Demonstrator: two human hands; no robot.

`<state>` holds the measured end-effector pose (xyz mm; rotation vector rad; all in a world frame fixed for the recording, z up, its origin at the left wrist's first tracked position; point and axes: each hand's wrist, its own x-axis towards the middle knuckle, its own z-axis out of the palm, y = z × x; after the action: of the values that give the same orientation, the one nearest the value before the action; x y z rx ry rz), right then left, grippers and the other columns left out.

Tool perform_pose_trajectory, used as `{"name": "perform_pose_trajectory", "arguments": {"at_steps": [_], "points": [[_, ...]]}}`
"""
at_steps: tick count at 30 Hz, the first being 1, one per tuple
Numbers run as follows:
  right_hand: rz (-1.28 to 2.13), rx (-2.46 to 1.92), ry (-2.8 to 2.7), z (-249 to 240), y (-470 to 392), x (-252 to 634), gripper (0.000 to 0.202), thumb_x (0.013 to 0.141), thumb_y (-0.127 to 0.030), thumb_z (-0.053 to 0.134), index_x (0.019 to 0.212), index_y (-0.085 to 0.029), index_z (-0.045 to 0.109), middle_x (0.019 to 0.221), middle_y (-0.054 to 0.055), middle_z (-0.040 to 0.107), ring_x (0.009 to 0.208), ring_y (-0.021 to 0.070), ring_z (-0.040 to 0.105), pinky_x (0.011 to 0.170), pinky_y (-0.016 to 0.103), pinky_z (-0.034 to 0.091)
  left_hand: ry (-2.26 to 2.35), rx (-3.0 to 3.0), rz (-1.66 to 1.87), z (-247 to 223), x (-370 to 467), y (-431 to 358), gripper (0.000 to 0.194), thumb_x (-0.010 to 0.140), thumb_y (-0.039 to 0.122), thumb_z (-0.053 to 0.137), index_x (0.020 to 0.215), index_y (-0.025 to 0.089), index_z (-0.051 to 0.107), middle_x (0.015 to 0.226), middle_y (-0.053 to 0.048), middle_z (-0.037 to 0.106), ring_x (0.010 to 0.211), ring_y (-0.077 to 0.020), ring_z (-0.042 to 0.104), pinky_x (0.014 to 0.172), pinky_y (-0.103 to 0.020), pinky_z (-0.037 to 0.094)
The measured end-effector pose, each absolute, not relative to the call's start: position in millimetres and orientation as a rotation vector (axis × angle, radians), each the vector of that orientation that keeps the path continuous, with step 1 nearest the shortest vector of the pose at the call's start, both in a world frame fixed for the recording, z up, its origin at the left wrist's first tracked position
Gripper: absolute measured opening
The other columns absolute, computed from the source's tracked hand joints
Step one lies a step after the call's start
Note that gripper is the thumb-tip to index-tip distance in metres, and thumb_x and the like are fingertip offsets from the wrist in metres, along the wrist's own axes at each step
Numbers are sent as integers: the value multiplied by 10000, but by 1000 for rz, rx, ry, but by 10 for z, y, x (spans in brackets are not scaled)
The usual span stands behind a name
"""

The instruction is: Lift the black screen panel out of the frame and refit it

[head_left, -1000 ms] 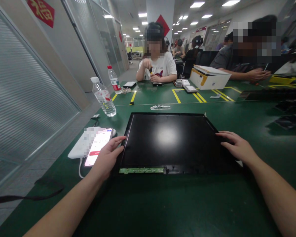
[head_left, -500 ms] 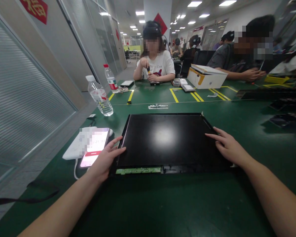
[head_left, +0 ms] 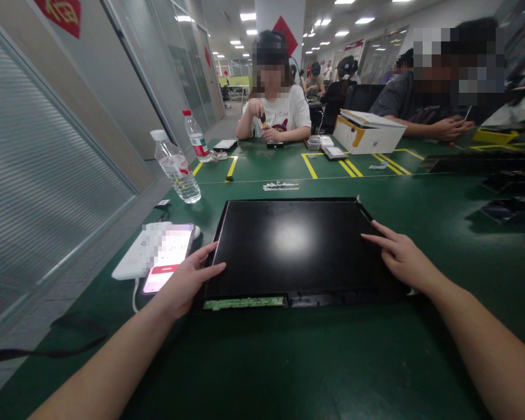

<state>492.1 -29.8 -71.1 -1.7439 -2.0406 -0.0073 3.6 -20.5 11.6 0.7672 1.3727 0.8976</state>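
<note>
A black display panel (head_left: 289, 251) lies flat on the green table (head_left: 297, 361), a bright reflection at its middle. Along its near edge, toward the left, runs a green circuit board strip (head_left: 245, 303). My left hand (head_left: 192, 277) rests at the panel's left edge, thumb on the face and fingers along the side. At the right edge is my right hand (head_left: 400, 256), one finger reaching onto the face and another along the rim. Both hands grip the panel from its two sides.
Left of the panel are a lit phone (head_left: 168, 259), a white device (head_left: 133, 256) and two water bottles (head_left: 178, 169) (head_left: 196, 137). White scraps (head_left: 280, 186) lie beyond it. Across the table, a person (head_left: 273, 111) works near a white box (head_left: 370, 133). Dark parts (head_left: 511, 210) sit right.
The panel appears slightly further left against my hands, with its left side shifted a little. Both hands stay at its edges. The view has tilted slightly.
</note>
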Motion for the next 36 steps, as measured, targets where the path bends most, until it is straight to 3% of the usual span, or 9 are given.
{"name": "perform_pose_trajectory", "arguments": {"at_steps": [7,13,23,29,36], "points": [[-19,-1742,-2055,-711,-295,4914,537,920,-193,462,1339,-316,775,1632,42,542,1366,346,621,1154,628,493,1256,885,948,9,-44,-208,816,672,239,969,1435,243,681,1359,-108,775,1204,-336,761,947,-377,666],[-3,-1737,-2030,-719,-289,4918,529,916,-204,479,1332,-342,775,1628,28,549,1374,343,616,1160,628,489,1225,1017,1014,62,-50,-219,775,644,343,993,1371,244,745,1433,-113,735,1390,-377,636,1125,-398,563],[125,-1717,-1852,-705,-281,4950,486,901,-308,533,1343,-325,736,1541,69,625,1419,340,586,1202,599,455,1167,1124,1071,77,-61,-248,785,702,386,949,1437,247,714,1489,-116,695,1461,-399,561,1192,-434,498],[387,-1881,-1430,-567,-280,4895,595,869,-434,617,1426,-228,644,1437,173,679,1201,347,712,1065,501,563,1085,1064,1118,149,20,-282,847,702,338,953,1489,225,660,1552,-118,643,1509,-384,506,1224,-433,464],[532,-1975,-1097,-470,-290,4856,406,833,-490,659,1134,-241,769,1344,143,747,1346,374,635,1196,484,441,1031,1111,1166,90,29,-288,902,741,341,916,1572,266,572,1594,-98,606,1520,-386,490,1195,-464,501]]}}
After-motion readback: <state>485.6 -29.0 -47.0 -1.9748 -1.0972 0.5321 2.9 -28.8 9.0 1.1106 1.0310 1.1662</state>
